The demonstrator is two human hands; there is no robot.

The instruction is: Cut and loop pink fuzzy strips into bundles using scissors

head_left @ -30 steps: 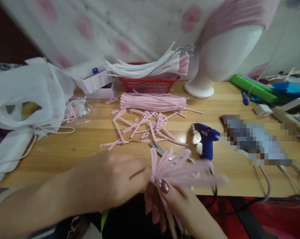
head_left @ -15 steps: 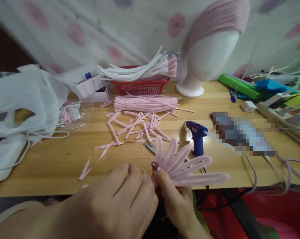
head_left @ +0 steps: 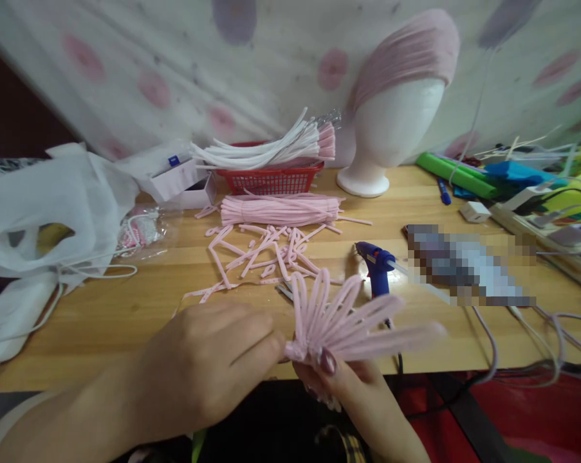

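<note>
Loops (head_left: 338, 315) of pink fan out above the table (head_left: 126, 321) near its front edge, pinched at their base by the right hand (head_left: 355, 382); the left hand (head_left: 222, 360), fingers curled closed, grips their gathered end.

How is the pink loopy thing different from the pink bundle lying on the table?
The loopy thing bends into rounded loops, while the bundle has long, mostly straight strands. The loopy thing fans out; the bundle is packed together. The right hand holds the loopy thing up, but the bundle rests on the table. Both are pale pink.
</note>
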